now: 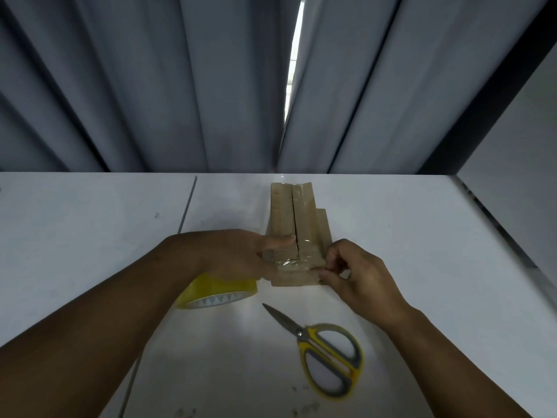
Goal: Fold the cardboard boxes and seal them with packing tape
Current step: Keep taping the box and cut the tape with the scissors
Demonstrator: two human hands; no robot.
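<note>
A small brown cardboard box lies on the white table, long side running away from me, its two top flaps meeting along a centre seam. A strip of clear tape crosses the near end of the box. My left hand holds the box's left side, thumb pressed flat on the top flap. My right hand pinches the right end of the tape strip against the box's near right corner. A yellow roll of packing tape lies under my left wrist, partly hidden.
Scissors with yellow and grey handles lie shut on the table near me, blades pointing to the upper left. Grey curtains hang behind the table's far edge. A dark gap runs along the table's right edge.
</note>
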